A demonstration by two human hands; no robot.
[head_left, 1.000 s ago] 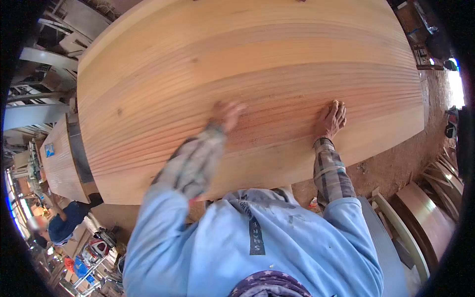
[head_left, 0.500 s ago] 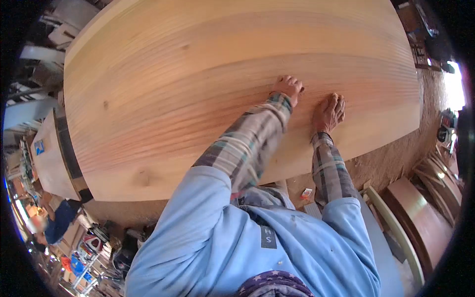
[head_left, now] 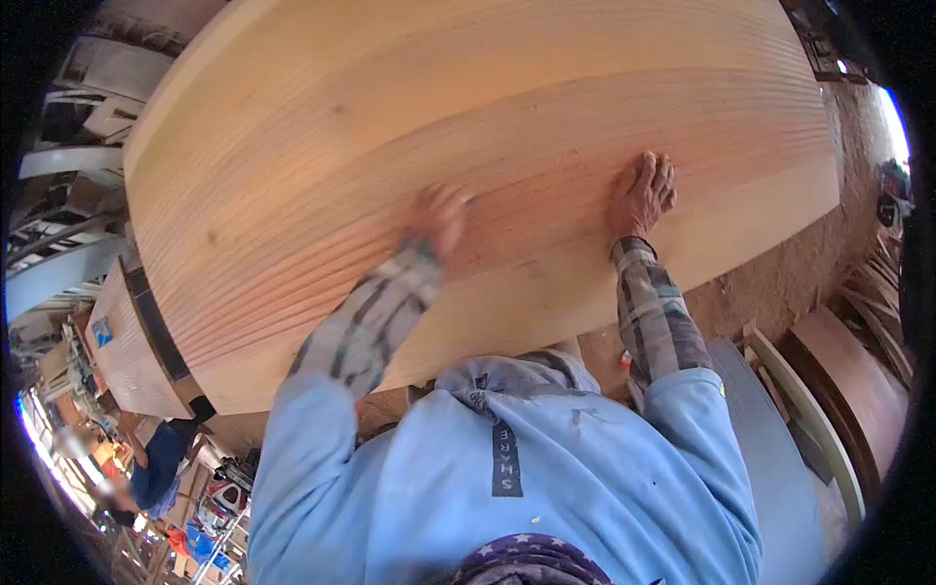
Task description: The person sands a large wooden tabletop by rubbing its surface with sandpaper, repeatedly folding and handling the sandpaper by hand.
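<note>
A broad, pale wooden panel (head_left: 507, 107) with reddish grain bands fills the view in front of me. My left hand (head_left: 441, 216), smeared by motion, is on the panel left of centre with its fingers curled. A small dark edge shows at its fingertips, but I cannot make out what it is. My right hand (head_left: 643, 200) rests on the panel right of centre, palm down, fingers stretched forward and holding nothing. Checked cuffs come out of light blue sleeves on both arms.
A smaller board (head_left: 136, 351) with a blue patch lies beyond the panel's left end. People (head_left: 156, 468) are at the lower left, near a cluttered rack. Curved brown boards (head_left: 848, 380) and a pale strip (head_left: 809, 429) stand at the right above the dirt floor (head_left: 751, 292).
My left hand has swept left across the panel, away from my right hand. My right hand stays on nearly the same spot. The camera view has shifted slightly.
</note>
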